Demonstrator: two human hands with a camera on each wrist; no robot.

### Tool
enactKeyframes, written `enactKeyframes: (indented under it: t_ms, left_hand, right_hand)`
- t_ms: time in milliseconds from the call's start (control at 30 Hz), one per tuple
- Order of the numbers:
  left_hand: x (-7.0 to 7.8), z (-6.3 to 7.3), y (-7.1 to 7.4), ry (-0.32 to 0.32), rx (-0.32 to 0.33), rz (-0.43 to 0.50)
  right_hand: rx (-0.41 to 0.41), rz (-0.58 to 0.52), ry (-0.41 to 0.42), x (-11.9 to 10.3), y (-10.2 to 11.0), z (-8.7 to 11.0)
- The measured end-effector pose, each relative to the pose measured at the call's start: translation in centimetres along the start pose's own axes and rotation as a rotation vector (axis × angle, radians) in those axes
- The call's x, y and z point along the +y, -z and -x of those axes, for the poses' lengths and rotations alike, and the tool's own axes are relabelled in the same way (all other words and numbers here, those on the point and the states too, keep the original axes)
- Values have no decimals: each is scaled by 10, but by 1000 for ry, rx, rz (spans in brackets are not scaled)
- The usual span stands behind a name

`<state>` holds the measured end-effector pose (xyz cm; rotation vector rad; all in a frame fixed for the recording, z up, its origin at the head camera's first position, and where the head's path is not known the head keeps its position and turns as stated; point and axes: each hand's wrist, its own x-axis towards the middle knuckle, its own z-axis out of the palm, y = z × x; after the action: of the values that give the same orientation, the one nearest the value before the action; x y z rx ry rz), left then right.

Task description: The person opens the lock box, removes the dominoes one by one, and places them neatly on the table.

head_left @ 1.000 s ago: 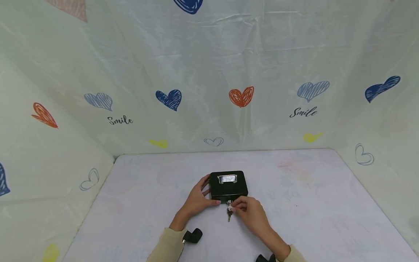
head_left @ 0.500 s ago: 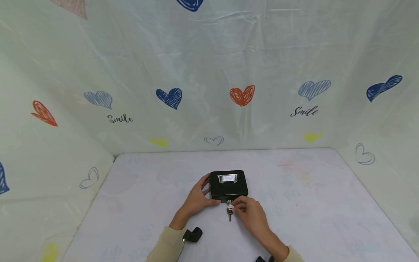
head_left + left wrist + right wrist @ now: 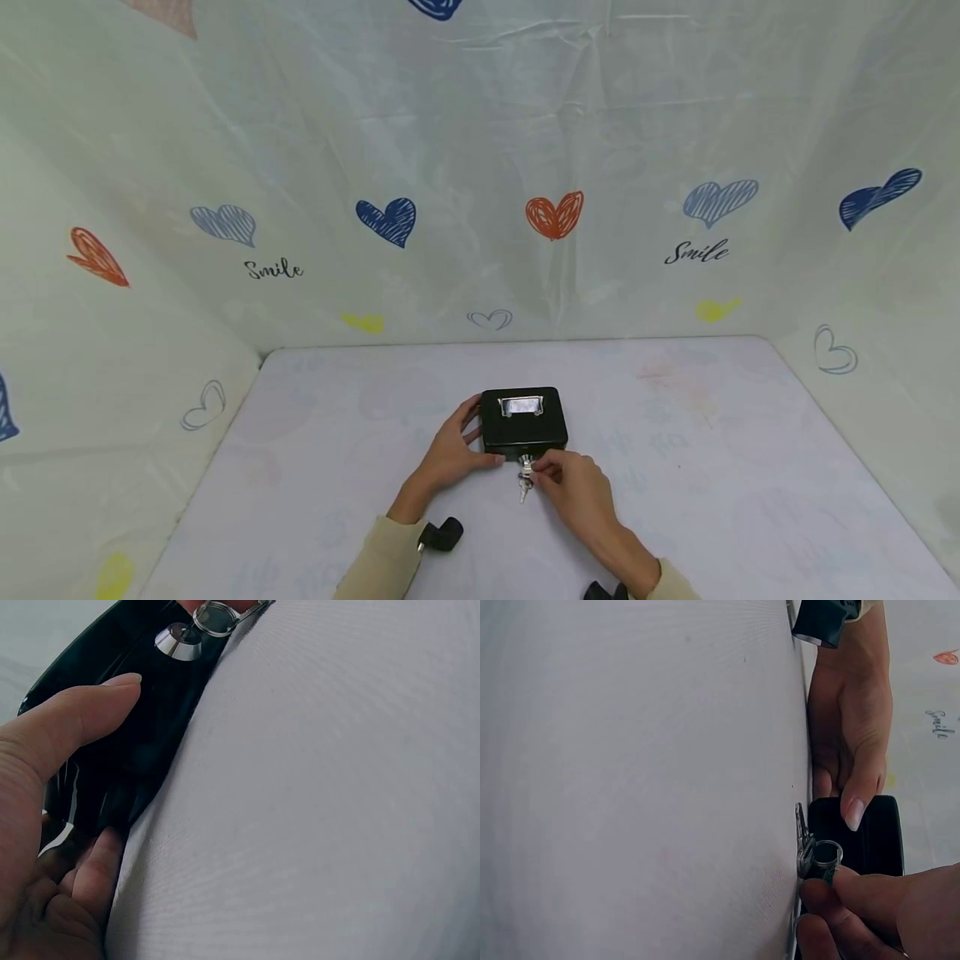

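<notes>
A small black cash box [image 3: 522, 433] with a silver handle [image 3: 522, 406] on its lid sits closed on the table. My left hand [image 3: 448, 456] holds its left side, with the thumb [image 3: 97, 709] against the front face. At the front, my right hand [image 3: 577, 490] pinches a key at the round silver lock [image 3: 178, 645]; the fingers hide most of that key. From its key ring [image 3: 840, 851] a second key [image 3: 523, 492] dangles below. How far the pinched key sits in the lock is hidden.
The white table [image 3: 345, 417] extends around the box on all sides. Behind it and along both sides hangs a pale sheet [image 3: 465, 267] printed with hearts and lettering. A black wrist camera [image 3: 442, 535] sits by the left sleeve, and another [image 3: 606, 591] by the right.
The dangling key has swung and turned slightly, now catching more light. Both hands keep their hold, and the box stays in place on the table.
</notes>
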<state>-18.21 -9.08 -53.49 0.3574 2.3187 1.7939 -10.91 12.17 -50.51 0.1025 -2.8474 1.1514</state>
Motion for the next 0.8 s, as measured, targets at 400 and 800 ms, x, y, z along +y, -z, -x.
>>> enactKeyframes:
  t_ms: [400, 800]
  left_hand:
    - [-1, 0, 0, 5, -12, 22]
    - [1, 2, 0, 5, -20, -12]
  right_hand:
    - [4, 16, 32, 4, 5, 4]
    - [83, 9, 66, 14, 27, 7]
